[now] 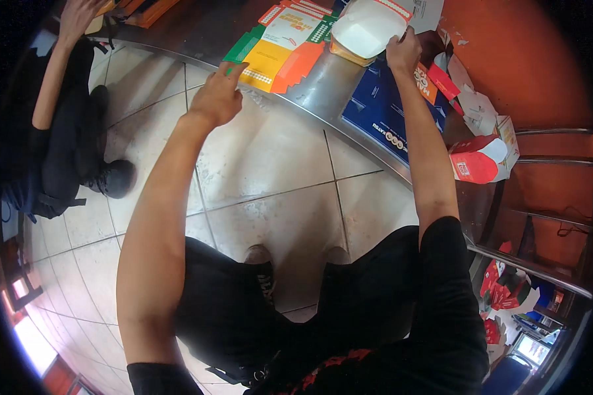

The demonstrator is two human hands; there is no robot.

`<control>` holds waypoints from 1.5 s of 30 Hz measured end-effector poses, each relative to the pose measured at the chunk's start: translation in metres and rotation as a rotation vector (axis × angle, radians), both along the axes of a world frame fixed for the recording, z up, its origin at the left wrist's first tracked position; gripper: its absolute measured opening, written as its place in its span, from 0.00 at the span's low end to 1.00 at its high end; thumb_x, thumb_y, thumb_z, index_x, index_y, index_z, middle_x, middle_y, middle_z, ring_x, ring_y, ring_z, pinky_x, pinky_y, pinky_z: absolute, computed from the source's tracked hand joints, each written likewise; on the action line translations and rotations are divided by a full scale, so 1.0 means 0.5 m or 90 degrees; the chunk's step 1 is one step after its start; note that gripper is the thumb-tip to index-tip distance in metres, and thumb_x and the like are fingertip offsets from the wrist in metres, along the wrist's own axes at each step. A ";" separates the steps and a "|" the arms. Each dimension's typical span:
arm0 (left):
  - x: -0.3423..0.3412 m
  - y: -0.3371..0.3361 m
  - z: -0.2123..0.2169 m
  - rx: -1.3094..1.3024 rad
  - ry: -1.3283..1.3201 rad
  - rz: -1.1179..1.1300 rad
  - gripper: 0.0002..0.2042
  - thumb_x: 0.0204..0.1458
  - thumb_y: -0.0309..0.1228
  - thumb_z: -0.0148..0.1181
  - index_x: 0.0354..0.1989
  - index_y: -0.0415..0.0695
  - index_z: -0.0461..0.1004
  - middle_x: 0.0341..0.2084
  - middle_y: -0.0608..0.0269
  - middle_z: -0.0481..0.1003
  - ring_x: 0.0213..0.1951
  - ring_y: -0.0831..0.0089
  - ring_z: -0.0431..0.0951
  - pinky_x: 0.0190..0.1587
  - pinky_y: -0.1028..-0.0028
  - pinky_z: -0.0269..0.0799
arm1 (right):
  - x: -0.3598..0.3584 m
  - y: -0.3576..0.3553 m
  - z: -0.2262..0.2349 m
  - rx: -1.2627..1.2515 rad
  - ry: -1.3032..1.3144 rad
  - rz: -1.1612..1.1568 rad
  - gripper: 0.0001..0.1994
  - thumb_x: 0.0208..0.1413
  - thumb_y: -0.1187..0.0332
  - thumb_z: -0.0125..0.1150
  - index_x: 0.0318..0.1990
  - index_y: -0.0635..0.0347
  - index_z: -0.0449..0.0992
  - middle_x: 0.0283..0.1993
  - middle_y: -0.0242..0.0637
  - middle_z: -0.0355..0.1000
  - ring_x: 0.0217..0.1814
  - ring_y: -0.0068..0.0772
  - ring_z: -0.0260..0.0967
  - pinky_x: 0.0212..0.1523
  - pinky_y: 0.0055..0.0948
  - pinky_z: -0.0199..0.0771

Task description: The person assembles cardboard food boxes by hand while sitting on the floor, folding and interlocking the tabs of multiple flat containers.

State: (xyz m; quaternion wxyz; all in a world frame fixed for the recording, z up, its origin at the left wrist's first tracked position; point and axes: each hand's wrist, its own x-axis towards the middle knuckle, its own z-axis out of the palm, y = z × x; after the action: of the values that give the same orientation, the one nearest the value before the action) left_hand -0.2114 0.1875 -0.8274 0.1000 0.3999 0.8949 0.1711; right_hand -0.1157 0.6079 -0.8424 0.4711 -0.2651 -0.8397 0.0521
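- My left hand (216, 97) is up at the near edge of the steel counter (323, 92), fingers mostly curled with the fingertips pinching the green corner of a flat unfolded carton blank (280, 49), the yellow, orange and green one.
- That blank lies flat on the counter, its near corner hanging right at the edge where my fingers meet it.
- My right hand (403, 51) is farther along the counter, fingers closed on the rim of a white folded-up box (369, 27) that sits on a small stack just beside the blank.
- Under my right forearm there's a pile of dark blue flat cartons (382, 115) at the counter's near edge.
- Red and white folded boxes (481, 158) are bunched at the right end of the counter.
- Another person in black (59, 131) stands off to my left, 1 hand up on the counter's far left end.
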 end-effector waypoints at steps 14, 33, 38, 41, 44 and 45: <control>-0.013 0.060 -0.096 -0.153 0.145 0.010 0.35 0.60 0.32 0.57 0.74 0.63 0.49 0.75 0.62 0.44 0.73 0.52 0.50 0.70 0.45 0.54 | -0.033 0.063 -0.038 -0.026 -0.101 0.070 0.29 0.47 0.71 0.66 0.59 0.65 0.66 0.41 0.61 0.75 0.48 0.65 0.72 0.53 0.52 0.70; -0.056 0.038 0.025 0.274 0.219 0.076 0.11 0.55 0.21 0.55 0.45 0.40 0.79 0.42 0.49 0.80 0.41 0.50 0.81 0.47 0.60 0.78 | 0.107 -0.053 0.109 -0.258 0.056 0.263 0.40 0.52 0.67 0.70 0.70 0.59 0.54 0.60 0.53 0.53 0.54 0.40 0.66 0.58 0.35 0.69; -0.060 0.016 0.186 0.640 0.295 0.168 0.08 0.57 0.29 0.64 0.41 0.39 0.81 0.32 0.51 0.81 0.32 0.64 0.83 0.38 0.71 0.76 | 0.216 -0.141 0.182 -0.401 0.015 0.341 0.33 0.51 0.74 0.64 0.66 0.59 0.60 0.61 0.46 0.59 0.57 0.35 0.67 0.60 0.29 0.66; -0.006 -0.017 0.305 0.687 0.154 0.194 0.13 0.56 0.35 0.67 0.39 0.36 0.80 0.23 0.55 0.78 0.26 0.81 0.76 0.34 0.79 0.71 | 0.247 -0.264 0.270 -0.630 0.013 0.414 0.31 0.54 0.67 0.65 0.66 0.58 0.62 0.61 0.43 0.62 0.61 0.35 0.65 0.64 0.32 0.63; 0.037 -0.030 0.372 0.709 0.038 0.095 0.16 0.59 0.36 0.65 0.37 0.31 0.80 0.23 0.68 0.79 0.25 0.85 0.70 0.29 0.78 0.66 | 0.242 -0.282 0.307 -0.720 0.143 0.440 0.31 0.58 0.58 0.64 0.66 0.56 0.63 0.63 0.45 0.62 0.64 0.36 0.63 0.67 0.37 0.57; 0.052 -0.034 0.388 0.708 0.048 0.075 0.16 0.59 0.36 0.65 0.37 0.31 0.80 0.23 0.68 0.79 0.25 0.85 0.70 0.29 0.78 0.66 | 0.239 -0.271 0.315 -0.714 0.165 0.441 0.31 0.58 0.58 0.64 0.66 0.56 0.63 0.63 0.45 0.62 0.64 0.36 0.63 0.67 0.37 0.57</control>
State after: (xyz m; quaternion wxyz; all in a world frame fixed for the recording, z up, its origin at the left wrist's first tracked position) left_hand -0.1852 0.1706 -0.6332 -0.1677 0.3472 0.6935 0.6085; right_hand 0.0038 0.4726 -0.6850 0.3152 -0.1766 -0.6587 0.6599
